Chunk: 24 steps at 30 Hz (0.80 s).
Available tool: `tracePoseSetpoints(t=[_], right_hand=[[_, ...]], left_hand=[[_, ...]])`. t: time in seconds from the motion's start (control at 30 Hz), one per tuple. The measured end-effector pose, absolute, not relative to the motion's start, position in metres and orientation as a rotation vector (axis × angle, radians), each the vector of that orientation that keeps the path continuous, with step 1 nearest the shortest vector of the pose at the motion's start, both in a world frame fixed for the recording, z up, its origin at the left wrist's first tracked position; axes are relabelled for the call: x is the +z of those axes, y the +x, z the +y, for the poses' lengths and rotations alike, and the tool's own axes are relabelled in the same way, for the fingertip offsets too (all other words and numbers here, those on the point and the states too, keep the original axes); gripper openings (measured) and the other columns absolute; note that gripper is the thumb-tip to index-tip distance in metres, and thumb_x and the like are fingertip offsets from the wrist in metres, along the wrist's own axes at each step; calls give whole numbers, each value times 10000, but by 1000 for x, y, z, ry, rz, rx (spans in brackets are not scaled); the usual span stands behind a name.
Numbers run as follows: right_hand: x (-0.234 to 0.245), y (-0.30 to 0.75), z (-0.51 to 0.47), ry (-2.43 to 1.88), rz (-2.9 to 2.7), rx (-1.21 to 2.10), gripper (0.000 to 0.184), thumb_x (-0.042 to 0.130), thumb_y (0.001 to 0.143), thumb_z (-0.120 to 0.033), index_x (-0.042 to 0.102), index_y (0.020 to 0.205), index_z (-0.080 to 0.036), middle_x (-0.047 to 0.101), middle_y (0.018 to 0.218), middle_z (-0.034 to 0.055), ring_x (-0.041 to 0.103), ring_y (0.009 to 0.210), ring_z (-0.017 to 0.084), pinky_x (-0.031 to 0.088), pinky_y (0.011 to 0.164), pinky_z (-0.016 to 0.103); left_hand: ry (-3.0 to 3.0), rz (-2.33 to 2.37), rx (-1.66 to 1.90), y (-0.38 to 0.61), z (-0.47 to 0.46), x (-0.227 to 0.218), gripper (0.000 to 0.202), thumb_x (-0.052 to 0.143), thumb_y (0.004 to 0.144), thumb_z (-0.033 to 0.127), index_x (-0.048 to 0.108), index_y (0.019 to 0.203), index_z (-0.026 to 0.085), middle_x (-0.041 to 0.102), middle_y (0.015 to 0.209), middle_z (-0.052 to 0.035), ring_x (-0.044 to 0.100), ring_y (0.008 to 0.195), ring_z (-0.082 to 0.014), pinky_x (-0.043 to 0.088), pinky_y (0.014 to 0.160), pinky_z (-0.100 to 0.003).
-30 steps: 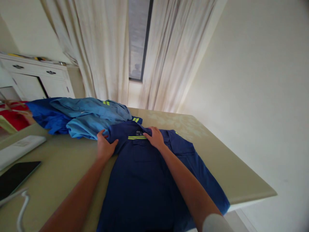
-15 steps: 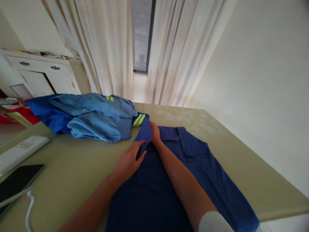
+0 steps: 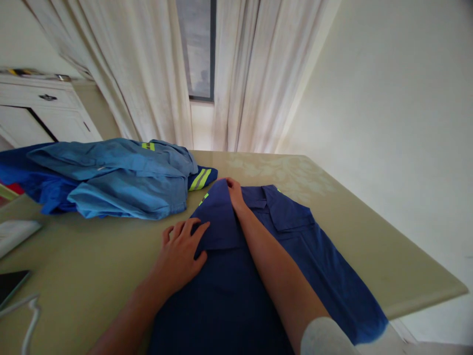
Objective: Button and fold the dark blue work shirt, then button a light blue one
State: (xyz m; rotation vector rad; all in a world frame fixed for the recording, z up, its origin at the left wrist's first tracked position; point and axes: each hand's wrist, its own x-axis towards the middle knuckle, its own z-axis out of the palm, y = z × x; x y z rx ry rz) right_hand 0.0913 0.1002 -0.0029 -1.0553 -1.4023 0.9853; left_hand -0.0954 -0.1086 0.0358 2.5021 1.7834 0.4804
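A dark blue work shirt (image 3: 295,246) with yellow reflective stripes lies spread on the beige table (image 3: 92,256) in front of me. Its left sleeve part is folded over onto the middle. My left hand (image 3: 181,256) lies flat with fingers spread on the folded edge at the shirt's left side. My right hand (image 3: 233,191) reaches farther, fingers pressed on the fold's far tip near the collar. Neither hand lifts the cloth.
A heap of lighter blue work clothes (image 3: 111,180) with yellow stripes lies at the table's far left. A white flat object (image 3: 15,234), a dark tablet (image 3: 9,286) and a white cable (image 3: 27,320) sit at the left edge. Curtains (image 3: 236,74) and a white cabinet (image 3: 40,108) stand behind.
The shirt's left side has been folded over toward the middle. My left hand moved down and now lies flat on the fold; my right hand stays at the far tip.
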Motion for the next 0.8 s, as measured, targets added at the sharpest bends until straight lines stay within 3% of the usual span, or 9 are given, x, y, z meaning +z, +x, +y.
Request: tracePoseSetpoints(t=[0.13,0.23,0.33,0.43,0.5,0.57,0.7,0.8], right_hand=[[-3,92,96,-1043,-1337,1071,271,589,803,-293,782,967,-196,771,836,28,694,736,187,551,689,280],[0,96,98,-1106,-1341,1063,287,506,793,-232,787,846,-204,774,843,21,701,788,177,555,758,277],[3,103,103,-1177,-1320,1155,343,446,838,-252,779,773,-202,778,860,30,710,840,178,555,803,285],[5,108,105,-1243,-1386,1168,260,560,854,-323,783,832,-192,780,886,46,715,849,194,561,816,309],[6,108,104,-1323,-1489,1006,179,711,779,-291,783,909,-191,781,930,49,711,884,201,557,860,325],[7,105,102,-1387,-1582,849,250,777,734,-219,780,982,-184,778,964,61,705,912,208,551,899,346],[9,96,99,-1241,-1699,830,225,678,839,-160,782,1036,-192,772,1048,58,699,980,191,534,967,342],[8,91,100,-1175,-1638,878,306,603,891,-158,749,1152,-224,755,1108,38,695,989,164,544,951,317]], left_hand=[[2405,1703,471,-109,-101,35,355,500,882,179,728,1143,256,652,1294,-87,604,1184,-276,460,1043,-452],[2297,1670,527,-115,-97,39,257,524,946,343,729,1060,237,703,1166,-82,640,1099,-268,487,1013,-425],[2181,1610,618,-116,-96,42,385,460,999,516,718,1105,249,724,1145,-68,651,1099,-266,490,1026,-429],[2163,1624,734,-116,-93,40,412,381,1032,482,702,1137,248,714,1181,-69,646,1134,-259,476,1059,-425],[2170,1771,812,-118,-89,35,379,438,997,441,679,1189,219,687,1239,-102,626,1182,-287,463,1077,-446],[2091,1906,797,-123,-85,31,395,483,956,397,642,1250,186,684,1240,-130,646,1151,-300,489,1033,-448],[1831,1909,621,-135,-76,28,409,471,934,319,601,1293,174,746,1079,-96,718,960,-250,540,886,-378],[1776,1982,573,-139,-72,32,387,457,947,334,635,1247,166,760,1071,-101,721,978,-254,530,871,-359]])
